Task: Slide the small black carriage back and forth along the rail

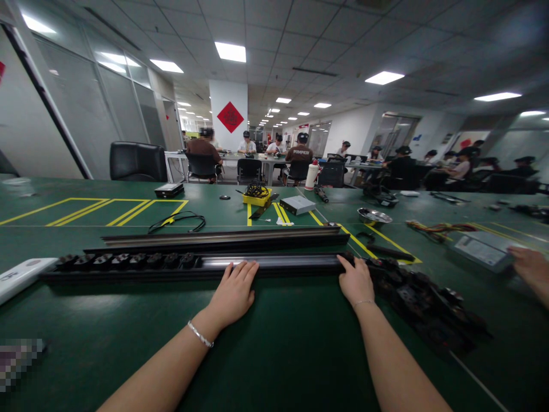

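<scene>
A long black power strip housing [274, 264] lies across the green table in front of me, its shiny inner channel exposed in the middle. Several black socket modules [138, 261] sit in a row in its left part. My left hand [235, 289] rests on the housing near its middle, fingers stretched over the channel. Over the right end lies my right hand [357, 281], index finger extended onto the housing and the other fingertips partly hidden. Close beside it is a dark heap of linked socket modules [422, 300], blurred.
Behind the housing lies another long black rail [227, 237]. A white box-like item [26, 277] touches the left end. Farther back are a yellow box with cables [256, 197], a grey metal box [297, 205] and a metal bowl [374, 216]. At right, another person's hand [529, 266] touches a power supply [482, 250].
</scene>
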`<state>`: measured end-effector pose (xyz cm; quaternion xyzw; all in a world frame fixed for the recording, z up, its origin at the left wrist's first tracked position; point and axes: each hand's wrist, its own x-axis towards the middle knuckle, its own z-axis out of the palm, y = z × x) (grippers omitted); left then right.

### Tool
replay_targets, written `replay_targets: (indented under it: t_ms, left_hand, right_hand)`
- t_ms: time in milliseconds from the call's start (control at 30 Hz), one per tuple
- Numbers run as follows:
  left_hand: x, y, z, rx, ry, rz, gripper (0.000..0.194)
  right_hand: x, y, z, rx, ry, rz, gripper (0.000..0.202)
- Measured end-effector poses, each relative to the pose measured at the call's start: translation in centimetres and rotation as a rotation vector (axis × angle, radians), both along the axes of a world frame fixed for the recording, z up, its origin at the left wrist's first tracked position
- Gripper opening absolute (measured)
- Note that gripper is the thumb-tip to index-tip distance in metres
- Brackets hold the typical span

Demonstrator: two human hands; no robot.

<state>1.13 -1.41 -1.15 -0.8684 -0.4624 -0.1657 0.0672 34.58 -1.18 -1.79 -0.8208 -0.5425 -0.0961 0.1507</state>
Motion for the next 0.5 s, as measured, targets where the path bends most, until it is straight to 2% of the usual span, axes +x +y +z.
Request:
replay_targets:
  t_ms: [500]
  left_hand:
    - [-0.06, 0.1, -0.02, 0.006, -0.002, 0.001, 0.06]
  right_hand:
    - [0.39, 0.31, -0.35, 0.046, 0.068, -0.022, 0.05]
